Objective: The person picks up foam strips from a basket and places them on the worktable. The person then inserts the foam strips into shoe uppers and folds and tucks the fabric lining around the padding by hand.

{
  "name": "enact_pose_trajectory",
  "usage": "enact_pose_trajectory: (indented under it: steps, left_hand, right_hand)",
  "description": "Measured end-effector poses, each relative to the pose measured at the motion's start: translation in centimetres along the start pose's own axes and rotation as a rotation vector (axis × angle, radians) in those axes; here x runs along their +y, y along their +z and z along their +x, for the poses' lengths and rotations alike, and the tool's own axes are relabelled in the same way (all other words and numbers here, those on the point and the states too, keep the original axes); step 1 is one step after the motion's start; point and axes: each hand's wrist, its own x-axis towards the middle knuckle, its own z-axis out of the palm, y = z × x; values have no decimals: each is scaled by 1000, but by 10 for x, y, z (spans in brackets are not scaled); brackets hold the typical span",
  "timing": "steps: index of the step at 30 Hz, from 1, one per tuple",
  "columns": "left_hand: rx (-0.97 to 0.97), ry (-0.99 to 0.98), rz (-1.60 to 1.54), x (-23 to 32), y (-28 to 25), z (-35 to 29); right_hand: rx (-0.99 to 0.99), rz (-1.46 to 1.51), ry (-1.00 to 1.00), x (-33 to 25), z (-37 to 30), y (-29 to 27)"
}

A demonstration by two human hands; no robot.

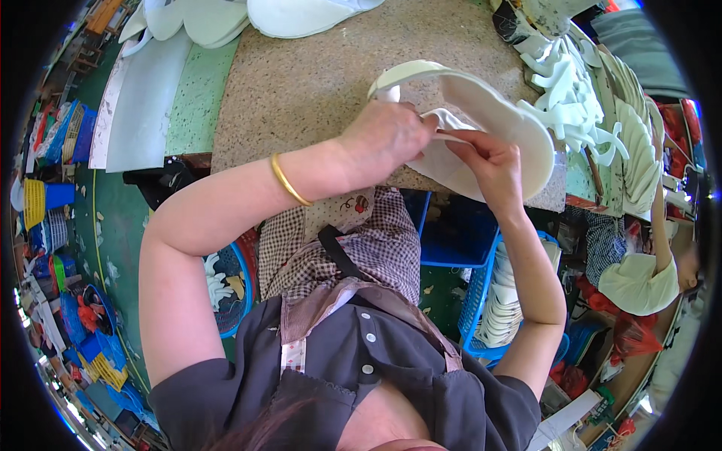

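Observation:
A white slipper point(540, 150), made of a sole-shaped piece with a band curving over it, is held at the near edge of the work table. My left hand point(387, 139) reaches across it, fingers closed on the slipper's white strap near the middle. Close beside it, my right hand point(492, 159) pinches the same thin white edge between thumb and fingers. The two hands' fingertips nearly meet, and they partly hide the spot they grip.
The speckled table top point(301, 83) has white sole pieces point(214, 19) at its far left. Right of it lie a heap of white straps point(568, 98) and a row of soles point(639, 143). Below stands a blue basket point(470, 304) of stacked pieces. Another person point(639, 282) is at right.

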Motion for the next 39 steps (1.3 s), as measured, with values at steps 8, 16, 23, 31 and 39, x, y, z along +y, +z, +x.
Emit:
enact_pose_trajectory:
  steps: [8,16,23,31,39]
  left_hand:
    - [63,261,414,5,17,-22]
    - [43,202,177,22,26,-14]
    - [-55,101,108,42,11,7]
    - [141,133,122,26,31,15]
    - [326,-245,-563,23,23,7]
  right_hand:
    - [-27,-406,-732,16,-21,10]
    - [296,-201,-472,15,-34,-16]
    - [360,55,-162,40,-51,-9]
    - [330,-151,-141,35,-42,-10]
    - [306,-613,-685,44,-43,-9]
